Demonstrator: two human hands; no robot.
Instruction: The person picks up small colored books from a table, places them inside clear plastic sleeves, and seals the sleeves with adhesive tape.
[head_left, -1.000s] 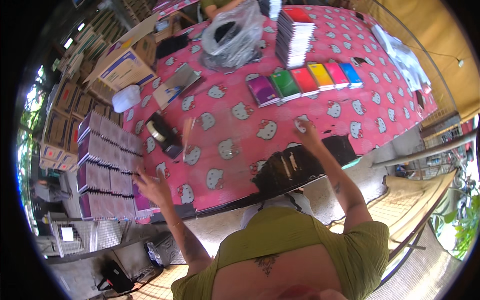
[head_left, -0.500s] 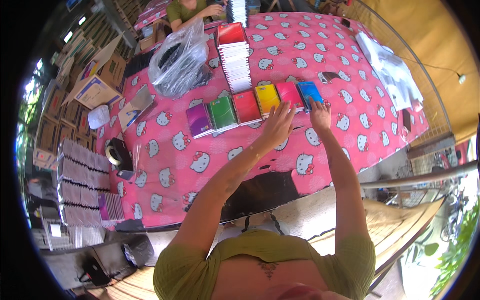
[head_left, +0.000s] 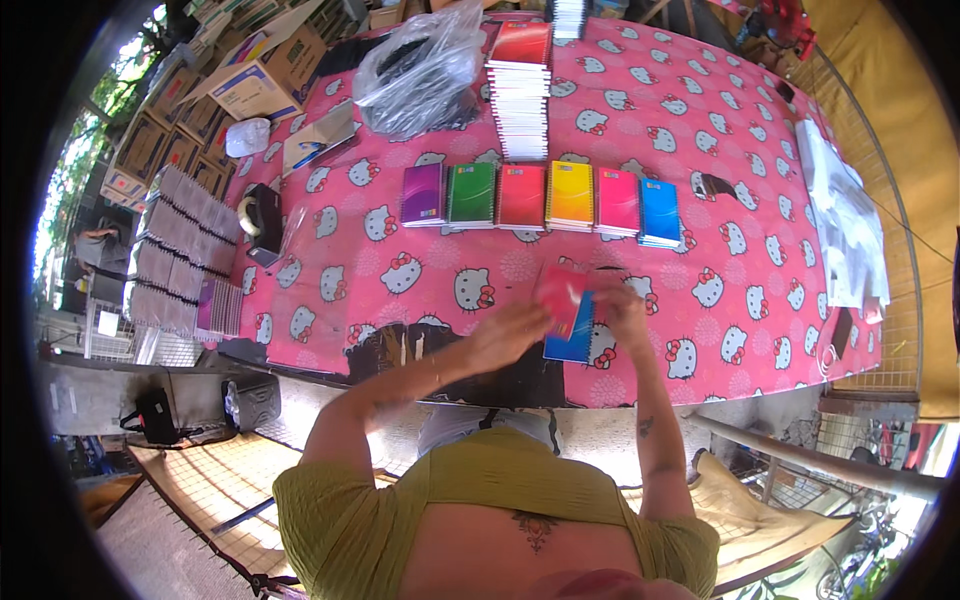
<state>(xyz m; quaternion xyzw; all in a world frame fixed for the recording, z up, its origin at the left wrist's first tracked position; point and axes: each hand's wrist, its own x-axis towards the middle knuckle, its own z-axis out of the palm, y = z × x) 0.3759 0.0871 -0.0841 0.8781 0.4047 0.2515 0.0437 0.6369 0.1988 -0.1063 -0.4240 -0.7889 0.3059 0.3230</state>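
Note:
My left hand [head_left: 512,334] grips a small pink spiral notebook [head_left: 562,292], tilted and a little blurred, near the table's front edge. Under it is a blue spiral notebook [head_left: 569,344], partly covered by the pink one. My right hand [head_left: 624,308] has its fingers bent in at the upper right edge of the blue notebook, seemingly pinching it. Farther back, a row of notebooks lies side by side: purple [head_left: 423,194], green [head_left: 471,193], red [head_left: 521,195], yellow [head_left: 571,193], pink [head_left: 616,199] and blue [head_left: 659,209].
Behind the row stands a stack of notebooks [head_left: 519,105] with a red cover on top. A plastic bag [head_left: 418,75], tape dispenser [head_left: 262,225] and bundled notebooks [head_left: 178,250] are on the left. Clear plastic sheets [head_left: 845,215] lie at the right edge of the pink tablecloth [head_left: 740,290].
Both hands have drawn back from the row toward the table's front edge. A pink and a blue notebook are now at my hands, while the row still shows six colours.

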